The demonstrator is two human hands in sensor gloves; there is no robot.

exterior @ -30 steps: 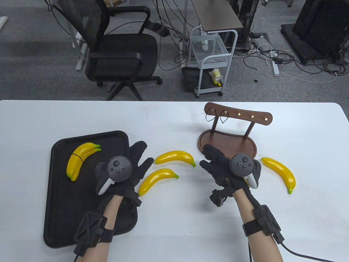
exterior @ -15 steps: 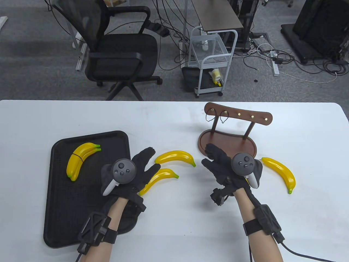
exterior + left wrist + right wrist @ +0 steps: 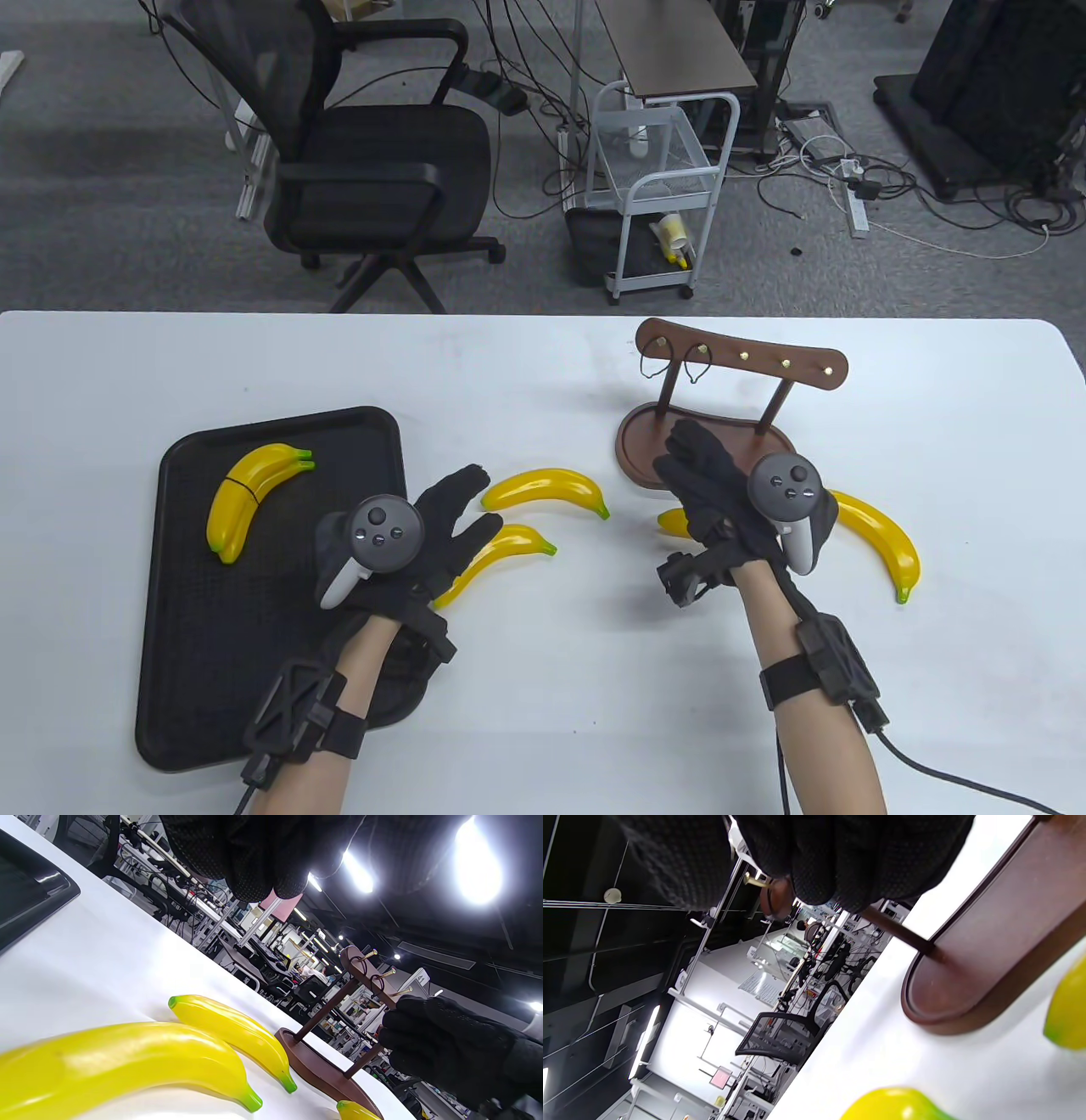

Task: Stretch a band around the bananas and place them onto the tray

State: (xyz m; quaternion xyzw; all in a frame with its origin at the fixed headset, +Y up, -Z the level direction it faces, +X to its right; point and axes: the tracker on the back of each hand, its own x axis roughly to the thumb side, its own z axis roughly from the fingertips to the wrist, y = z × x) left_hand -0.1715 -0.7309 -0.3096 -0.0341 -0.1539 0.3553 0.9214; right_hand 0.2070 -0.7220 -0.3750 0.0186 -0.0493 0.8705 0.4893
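A banded pair of yellow bananas [image 3: 250, 501] lies on the black tray [image 3: 195, 662]. Two loose bananas [image 3: 547, 488] [image 3: 509, 548] lie right of the tray. My left hand [image 3: 462, 509] hovers open over the nearer one [image 3: 127, 1060], fingers [image 3: 263, 857] spread above it. My right hand [image 3: 683, 454] is open with straight fingers over the base of the wooden hook stand [image 3: 755, 441]. It partly covers another banana [image 3: 674, 522]. One more banana [image 3: 878, 535] lies to its right. Two dark bands [image 3: 652, 363] [image 3: 697, 367] hang on the stand's left hooks.
The white table [image 3: 543, 679] ends just behind the stand. An office chair [image 3: 356, 170] and a white wire cart [image 3: 653, 187] stand on the floor beyond. Cables trail from both wrists at the table's near edge.
My left hand slid right from the tray's edge to above the nearer loose banana. My right hand moved forward and right over the stand base, uncovering the tip of a banana.
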